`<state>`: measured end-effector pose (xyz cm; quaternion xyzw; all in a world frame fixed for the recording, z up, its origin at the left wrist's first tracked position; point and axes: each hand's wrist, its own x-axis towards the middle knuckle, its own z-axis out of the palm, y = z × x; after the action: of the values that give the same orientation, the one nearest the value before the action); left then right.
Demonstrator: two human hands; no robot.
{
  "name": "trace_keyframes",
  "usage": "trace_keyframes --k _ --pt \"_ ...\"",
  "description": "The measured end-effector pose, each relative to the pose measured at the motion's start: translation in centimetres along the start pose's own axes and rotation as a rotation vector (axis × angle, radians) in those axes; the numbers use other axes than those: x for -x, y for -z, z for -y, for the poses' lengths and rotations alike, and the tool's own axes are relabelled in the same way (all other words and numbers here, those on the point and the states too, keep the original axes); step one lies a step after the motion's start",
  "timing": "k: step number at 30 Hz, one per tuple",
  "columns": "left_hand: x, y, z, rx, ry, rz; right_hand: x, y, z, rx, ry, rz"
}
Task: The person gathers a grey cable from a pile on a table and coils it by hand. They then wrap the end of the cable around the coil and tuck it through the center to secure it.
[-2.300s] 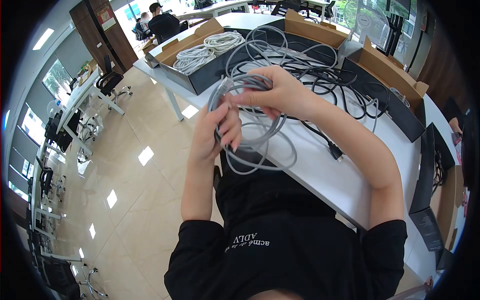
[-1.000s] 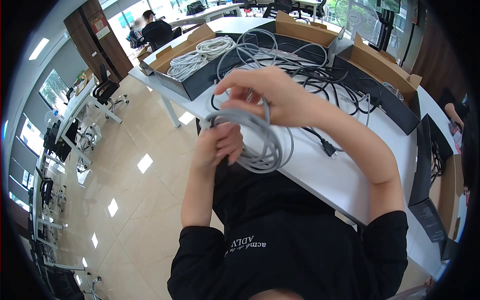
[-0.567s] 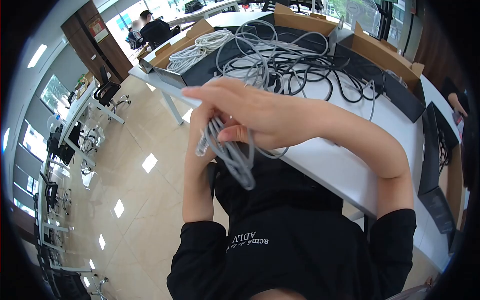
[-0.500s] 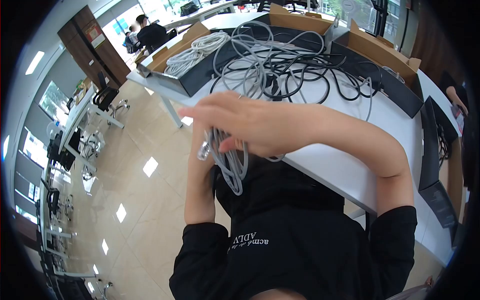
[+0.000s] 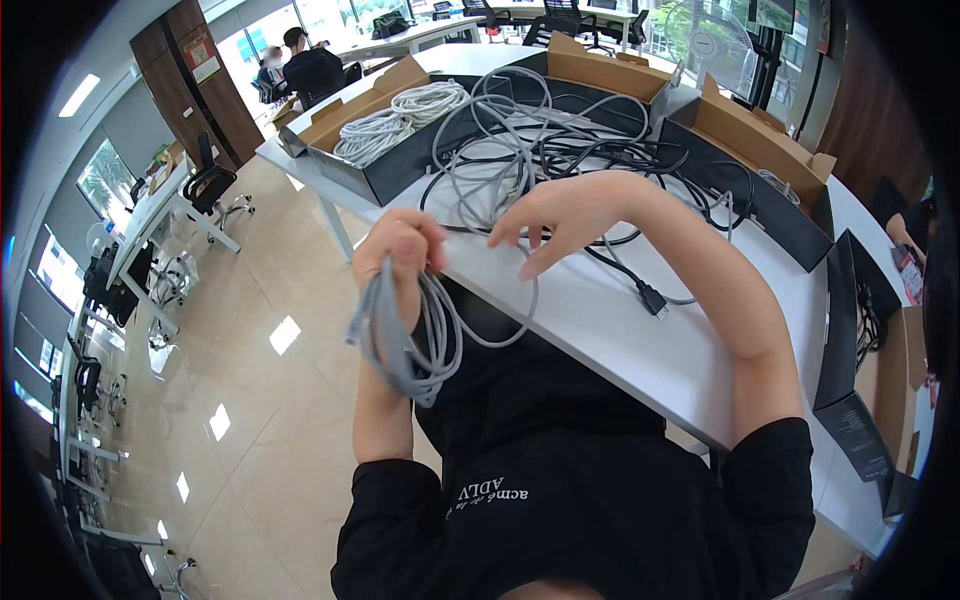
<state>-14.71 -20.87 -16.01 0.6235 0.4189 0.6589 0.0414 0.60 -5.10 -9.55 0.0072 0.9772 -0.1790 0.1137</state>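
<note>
My left hand point(image 5: 398, 248) is closed around a coil of grey cable point(image 5: 437, 345), whose loops hang below the fist in front of the table's near edge. From the coil, a single grey strand point(image 5: 510, 340) curves up towards the table. My right hand point(image 5: 545, 225) hovers over the table with thumb and fingers apart, close to that strand. Beyond it lies a tangled pile of grey and black cables point(image 5: 500, 165). A black cable plug point(image 5: 652, 298) rests on the white table point(image 5: 640, 340), to the right of my right hand.
An open box with white cable coils point(image 5: 375, 180) stands at the back left. More open boxes stand at the back point(image 5: 600, 70), right point(image 5: 765, 205) and far right point(image 5: 865, 420). Two people point(image 5: 312, 72) sit in the background. Another person's arm point(image 5: 905, 240) shows at the right edge.
My hands, overlapping before, have separated: the right is now over the table. More of the coil in my left hand shows. The black plug has come into view.
</note>
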Motion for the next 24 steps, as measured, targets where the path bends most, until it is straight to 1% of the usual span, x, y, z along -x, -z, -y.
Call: trace_keyframes --k 1,4,5,7,8,9,10,11,12,14,15,17,18,19,22,24 --pt "-0.1 -0.6 0.4 0.101 -0.100 -0.091 0.1 0.0 -0.4 -0.098 -0.018 0.023" --pt "-0.1 -0.5 -0.1 0.363 -0.017 -0.314 1.2 0.4 -0.4 0.136 0.144 -0.023" --pt "-0.4 -0.6 -0.6 0.442 -0.008 -0.370 1.1 0.2 -0.3 0.207 0.179 -0.084" --pt "-0.6 0.5 -0.3 0.612 -0.050 -0.320 0.9 -0.4 0.1 0.344 0.246 -0.208" --pt "-0.6 0.9 -0.1 0.696 -0.067 -0.293 0.5 -0.4 0.5 0.295 0.227 -0.265" --pt "-0.7 0.8 -0.3 0.692 -0.070 -0.311 0.1 0.0 1.7 0.246 0.208 -0.322" --pt "-0.7 0.8 -0.3 0.690 0.010 -0.297 -0.2 0.1 2.3 0.197 0.190 -0.377" --pt "-0.7 0.9 -0.2 0.688 0.089 -0.284 -0.6 -0.1 1.8 0.077 0.456 -0.610" --pt "-0.6 0.9 -0.1 0.686 0.166 -0.273 -0.1 0.1 2.5 0.048 0.451 -0.622" --pt "-0.2 0.2 0.9 0.466 0.276 -0.195 1.3 0.5 5.0 -0.003 0.440 -0.639" --pt "0.0 -0.5 1.2 0.357 0.329 -0.156 1.3 0.2 5.6 0.050 0.525 -0.679" --pt "0.4 -3.3 0.2 0.256 0.154 -0.110 1.5 -0.8 6.7 0.131 0.508 -0.688" --pt "0.7 -4.2 -0.1 0.203 0.102 -0.062 1.5 -1.1 7.0 0.170 0.498 -0.694" --pt "0.8 -4.3 -0.6 0.146 0.103 -0.032 1.1 -1.5 6.7 0.161 0.582 -0.726" --pt "1.2 -3.6 -0.5 -0.025 0.106 0.017 1.0 -1.8 6.9 0.220 0.524 -0.801" --pt "1.3 -3.2 0.1 -0.086 0.126 0.020 0.9 -1.6 6.3 0.255 0.570 -0.891"
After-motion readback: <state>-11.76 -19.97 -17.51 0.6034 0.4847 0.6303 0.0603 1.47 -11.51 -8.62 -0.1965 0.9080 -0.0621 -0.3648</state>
